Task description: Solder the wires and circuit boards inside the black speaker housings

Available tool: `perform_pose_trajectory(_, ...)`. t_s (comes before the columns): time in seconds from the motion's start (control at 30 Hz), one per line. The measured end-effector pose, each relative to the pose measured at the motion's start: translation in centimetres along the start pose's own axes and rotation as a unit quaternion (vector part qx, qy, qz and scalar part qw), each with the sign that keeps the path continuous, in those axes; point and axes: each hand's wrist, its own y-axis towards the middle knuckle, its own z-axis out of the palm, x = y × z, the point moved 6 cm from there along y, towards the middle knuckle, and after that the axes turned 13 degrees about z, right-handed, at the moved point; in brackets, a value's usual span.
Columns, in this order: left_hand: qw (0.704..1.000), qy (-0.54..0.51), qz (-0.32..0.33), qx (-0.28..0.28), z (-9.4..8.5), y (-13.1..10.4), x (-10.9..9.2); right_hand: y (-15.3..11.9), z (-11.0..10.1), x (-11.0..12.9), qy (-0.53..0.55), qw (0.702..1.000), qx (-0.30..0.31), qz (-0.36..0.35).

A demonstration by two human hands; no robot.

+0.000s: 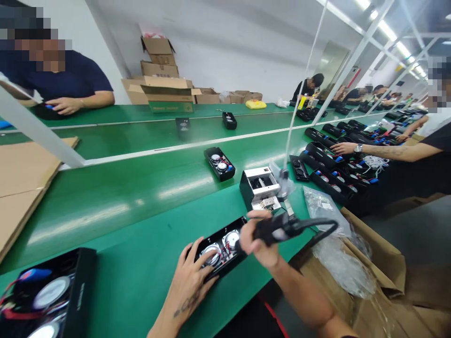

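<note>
On the green bench in front of me lies an open black speaker housing [231,263] with two round silver drivers and red wires inside. My left hand [190,277] grips its left end, thumb on the near side and fingers reaching over the driver. My right hand [259,239] is wrapped round a black electric screwdriver [271,229], held over the housing's right end. The tool's tip is hidden by the hand, so I cannot tell whether it touches a screw. A black cable [319,224] curves from its back end.
A screw feeder box [260,180] stands behind the housing. Other open speakers lie at front left [79,291] and on the belt [219,163]. Rows of housings [327,183] and a co-worker's hand [343,148] are right. Plastic bags [341,267] and cardboard [384,263] lie lower right.
</note>
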Motion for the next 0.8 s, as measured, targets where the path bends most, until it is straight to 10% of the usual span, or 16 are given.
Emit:
perform_pose_trajectory(0.13,1.0,0.007,0.009,-0.024,-0.9,-1.3,-0.1,3.7,-9.0,1.4,0.071,0.97,-0.222,-0.071)
perform_pose_trajectory(0.27,0.998,0.032,0.044,-0.031,-1.7,-1.2,-0.6,6.8,-11.9,0.9,0.026,0.961,-0.268,-0.063)
perform_pose_trajectory(0.47,1.0,0.02,-0.001,0.016,-1.3,1.4,-2.0,7.0,-10.6,-0.5,0.037,0.989,-0.144,0.025)
perform_pose_trajectory(0.8,0.994,0.079,-0.066,0.03,0.2,4.5,-4.4,-1.0,-3.3,-0.3,0.221,0.973,0.057,0.0)
